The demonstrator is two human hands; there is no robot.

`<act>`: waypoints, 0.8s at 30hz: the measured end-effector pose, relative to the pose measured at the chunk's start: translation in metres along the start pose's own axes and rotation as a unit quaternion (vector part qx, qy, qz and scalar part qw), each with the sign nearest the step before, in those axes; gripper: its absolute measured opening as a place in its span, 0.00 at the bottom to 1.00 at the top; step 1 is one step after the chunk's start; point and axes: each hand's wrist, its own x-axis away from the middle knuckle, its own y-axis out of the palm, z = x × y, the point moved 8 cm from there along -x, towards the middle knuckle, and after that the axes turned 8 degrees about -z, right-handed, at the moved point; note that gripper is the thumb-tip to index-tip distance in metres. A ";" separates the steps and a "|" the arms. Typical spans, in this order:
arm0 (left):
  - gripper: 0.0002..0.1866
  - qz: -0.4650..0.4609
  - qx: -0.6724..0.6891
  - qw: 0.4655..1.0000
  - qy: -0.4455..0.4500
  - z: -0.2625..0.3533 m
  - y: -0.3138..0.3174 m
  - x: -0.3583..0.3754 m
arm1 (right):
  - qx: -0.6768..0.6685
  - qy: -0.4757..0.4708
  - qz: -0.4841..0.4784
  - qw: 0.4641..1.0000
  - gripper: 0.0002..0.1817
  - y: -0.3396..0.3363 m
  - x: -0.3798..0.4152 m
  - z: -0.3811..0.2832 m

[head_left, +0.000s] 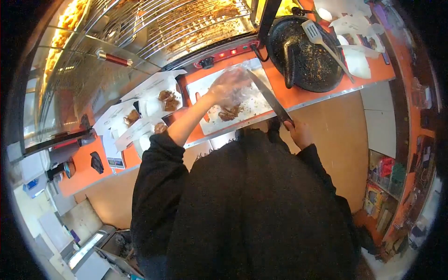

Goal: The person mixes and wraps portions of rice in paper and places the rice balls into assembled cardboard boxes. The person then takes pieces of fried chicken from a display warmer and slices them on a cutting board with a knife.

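Observation:
My right hand [300,134] is closed round the handle of a long knife [270,99], whose blade slants up and left over a white cutting board [259,106]. My left hand [231,85], in a clear plastic glove and blurred, is over the board beside the blade's upper end. Its fingers are smeared, so what they hold cannot be made out. Brown pieces of food [229,112] lie on the board just below my left hand, with crumbs around them. Part of a red-orange item [202,106] shows at the board's left side.
Left of the board stand open white boxes [151,106] with brown food inside. A large black pan [329,71] with a slotted spatula [313,33] across it is at the right. Behind the board is a lit glass cabinet with wire racks [186,28]. A scale [115,162] sits at the left.

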 end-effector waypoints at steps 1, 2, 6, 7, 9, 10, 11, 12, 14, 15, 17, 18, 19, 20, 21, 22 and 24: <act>0.34 -0.026 0.026 0.999 -0.010 -0.010 0.015 -0.003 | 0.001 -0.022 -0.005 1.000 0.15 -0.001 -0.001 -0.004; 0.34 -0.024 0.026 0.999 -0.011 -0.015 0.018 -0.005 | 0.002 -0.022 -0.005 1.000 0.15 0.000 -0.002 -0.001; 0.35 -0.068 0.021 0.997 0.020 0.001 0.014 -0.004 | 0.004 0.017 -0.001 1.000 0.14 0.001 0.003 0.009; 0.35 -0.085 -0.084 0.993 -0.005 0.005 0.013 -0.002 | 0.012 0.024 0.004 1.000 0.13 -0.002 0.006 0.007; 0.33 -0.044 -0.115 0.992 0.029 0.009 0.008 -0.003 | -0.015 0.045 0.000 0.999 0.14 -0.006 0.014 0.004; 0.33 -0.024 -0.129 0.990 0.047 0.004 0.018 -0.006 | -0.042 0.064 -0.006 0.997 0.14 -0.006 0.018 0.006; 0.33 -0.003 -0.143 0.988 0.064 -0.002 0.028 -0.009 | -0.043 0.067 -0.004 0.997 0.14 -0.005 0.020 0.007; 0.32 -0.017 -0.005 1.000 0.000 -0.043 0.067 -0.020 | -0.022 0.076 -0.016 0.997 0.14 -0.003 0.022 0.010; 0.31 -0.031 0.131 0.989 -0.064 -0.053 0.060 -0.021 | -0.003 0.083 -0.027 0.996 0.15 0.003 0.025 0.014; 0.29 -0.036 0.033 0.999 -0.014 -0.036 0.047 -0.016 | 0.006 0.070 -0.020 0.997 0.15 0.005 0.027 0.014; 0.27 -0.038 -0.067 0.996 0.038 -0.009 0.031 -0.010 | 0.016 0.057 -0.011 0.998 0.15 0.009 0.029 0.017; 0.31 -0.005 -0.071 0.997 0.026 -0.006 0.026 -0.010 | 0.008 0.053 -0.012 0.998 0.15 0.011 0.030 0.018; 0.35 0.027 -0.075 0.997 0.015 -0.005 0.021 -0.012 | 0.000 0.051 -0.012 0.999 0.15 0.011 0.031 0.016; 0.35 0.027 -0.076 0.997 0.017 -0.007 0.022 -0.015 | -0.001 0.052 -0.011 0.999 0.15 0.010 0.033 0.015; 0.34 0.034 -0.052 0.998 0.028 -0.009 0.023 -0.019 | -0.016 0.073 -0.017 0.997 0.15 0.009 0.035 0.016; 0.32 0.041 -0.027 0.998 0.039 -0.009 0.022 -0.022 | -0.031 0.093 -0.023 0.995 0.15 0.009 0.037 0.016; 0.31 0.024 -0.035 0.999 0.035 -0.009 0.025 -0.030 | -0.022 0.097 -0.028 0.995 0.15 0.009 0.038 0.020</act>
